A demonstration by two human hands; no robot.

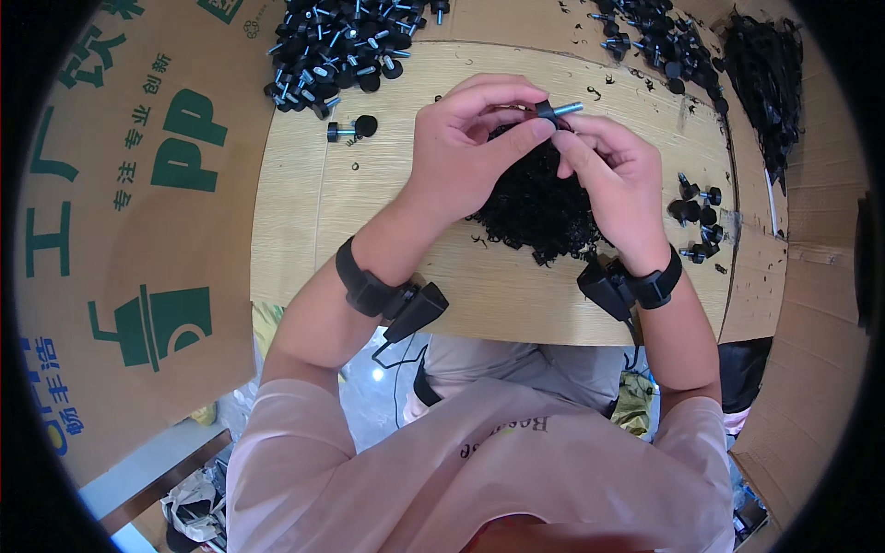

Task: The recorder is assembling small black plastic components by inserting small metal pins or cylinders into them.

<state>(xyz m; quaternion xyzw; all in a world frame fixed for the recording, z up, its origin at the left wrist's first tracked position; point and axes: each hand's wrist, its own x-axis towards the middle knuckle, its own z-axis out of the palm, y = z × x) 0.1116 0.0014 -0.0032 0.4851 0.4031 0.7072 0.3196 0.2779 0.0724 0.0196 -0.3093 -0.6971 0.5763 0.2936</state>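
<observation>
Between the thumb and fingers of my left hand (pixel 466 152) is a screw with a round black head (pixel 546 111), its silver threaded shank pointing right. My right hand (pixel 622 180) is closed in a pinch right beside the black head. Whatever its fingertips hold is too small or hidden to name. Under both hands lies a heap of small curled black scraps (pixel 539 212), partly covered by them. Left of my left hand, a couple of similar black-headed screws (pixel 341 131) lie on the wooden table (pixel 295 221).
A large pile of black-headed screws (pixel 341 51) sits at the far left, another pile (pixel 656 46) at the far right. Several more screws (pixel 705 217) lie on the right. A bundle of black strips (pixel 765 83) lies beyond. Cardboard walls (pixel 138 249) flank the table.
</observation>
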